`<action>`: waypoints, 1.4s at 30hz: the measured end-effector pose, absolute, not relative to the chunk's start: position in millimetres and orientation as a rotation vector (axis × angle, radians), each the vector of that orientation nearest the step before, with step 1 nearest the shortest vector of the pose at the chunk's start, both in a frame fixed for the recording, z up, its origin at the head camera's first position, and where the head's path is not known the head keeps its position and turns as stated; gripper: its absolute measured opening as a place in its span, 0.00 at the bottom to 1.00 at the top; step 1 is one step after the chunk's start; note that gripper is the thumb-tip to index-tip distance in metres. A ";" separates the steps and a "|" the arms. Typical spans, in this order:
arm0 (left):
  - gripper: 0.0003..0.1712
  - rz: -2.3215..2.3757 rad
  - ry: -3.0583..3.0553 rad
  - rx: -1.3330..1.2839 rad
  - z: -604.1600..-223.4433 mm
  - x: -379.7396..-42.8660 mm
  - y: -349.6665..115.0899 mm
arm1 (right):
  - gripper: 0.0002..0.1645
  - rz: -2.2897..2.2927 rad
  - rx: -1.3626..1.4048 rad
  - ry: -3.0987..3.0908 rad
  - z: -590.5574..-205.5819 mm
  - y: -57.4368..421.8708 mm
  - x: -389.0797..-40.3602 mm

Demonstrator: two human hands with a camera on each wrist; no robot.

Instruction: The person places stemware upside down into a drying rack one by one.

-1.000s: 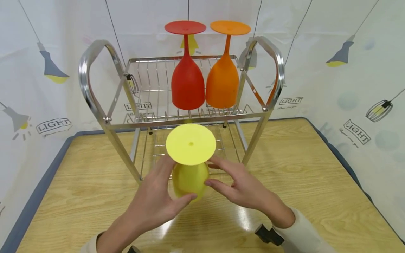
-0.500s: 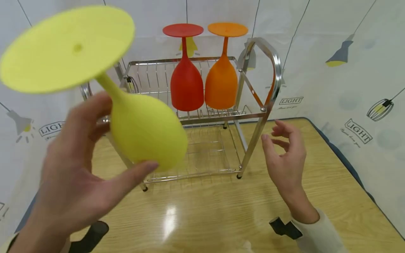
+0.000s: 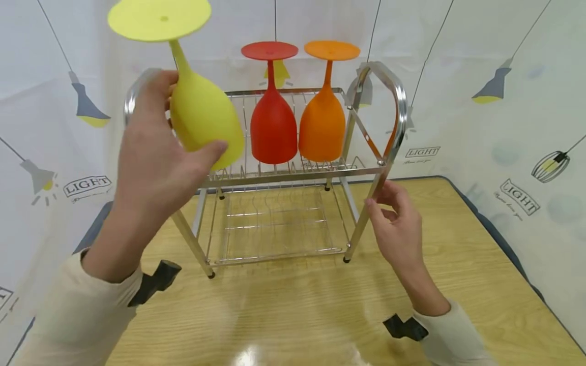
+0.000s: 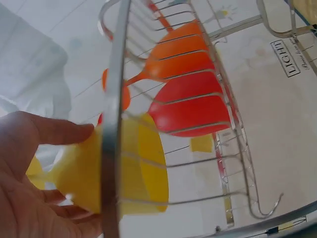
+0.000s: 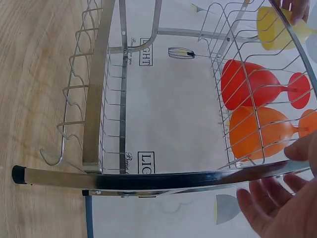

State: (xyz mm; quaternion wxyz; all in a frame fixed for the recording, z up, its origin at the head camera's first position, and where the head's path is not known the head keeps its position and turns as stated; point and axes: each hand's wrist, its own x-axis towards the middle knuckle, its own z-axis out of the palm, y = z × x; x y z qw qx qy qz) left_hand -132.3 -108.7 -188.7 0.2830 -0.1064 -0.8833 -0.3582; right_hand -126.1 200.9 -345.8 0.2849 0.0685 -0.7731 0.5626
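My left hand (image 3: pixel 157 152) grips the bowl of a yellow plastic goblet (image 3: pixel 206 114), fingers behind and thumb in front. The goblet is upside down and tilted, its foot up, over the left part of the upper tier of a metal dish rack (image 3: pixel 274 178). A red goblet (image 3: pixel 273 127) and an orange goblet (image 3: pixel 322 124) stand upside down side by side on that tier, to the right of the yellow one. My right hand (image 3: pixel 397 229) holds the rack's front right leg between thumb and fingers; in the right wrist view the thumb (image 5: pixel 299 148) lies on one side of it.
The rack stands on a wooden table (image 3: pixel 293 305), its lower wire tier (image 3: pixel 274 223) near the tabletop. Curved metal handles (image 3: pixel 393 91) rise at both ends of the upper tier. A printed cloth (image 3: pixel 480 127) hangs behind and at the sides.
My left hand lifts the yellow goblet from before the rack, up left, then over the upper tier. My right hand lets go of the goblet, moves right and takes hold of the rack's leg.
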 end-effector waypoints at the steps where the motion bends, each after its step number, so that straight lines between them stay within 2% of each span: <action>1: 0.47 -0.932 -2.379 -0.274 -190.5 -135.5 -106.4 | 0.17 1.501 0.189 -2.071 -346.1 201.0 -126.8; 4: 0.47 -0.863 -2.418 -0.228 -193.9 -144.1 -99.9 | 0.15 1.488 0.193 -2.080 -347.0 201.0 -127.9; 14: 0.46 -0.775 -2.575 -0.172 -195.8 -165.8 -92.8 | 0.15 1.429 0.220 -2.079 -345.9 203.4 -125.9; 22: 0.50 -0.721 -2.766 -0.180 -190.4 -176.9 -88.9 | 0.17 1.341 0.243 -2.110 -344.0 207.8 -123.4; 36: 0.44 -0.567 -2.885 -0.195 -187.1 -181.0 -90.5 | 0.19 1.315 0.270 -2.126 -343.4 210.5 -119.9; 42: 0.43 -0.537 -2.755 -0.237 -185.7 -171.3 -88.8 | 0.19 1.315 0.251 -2.142 -341.9 213.6 -117.7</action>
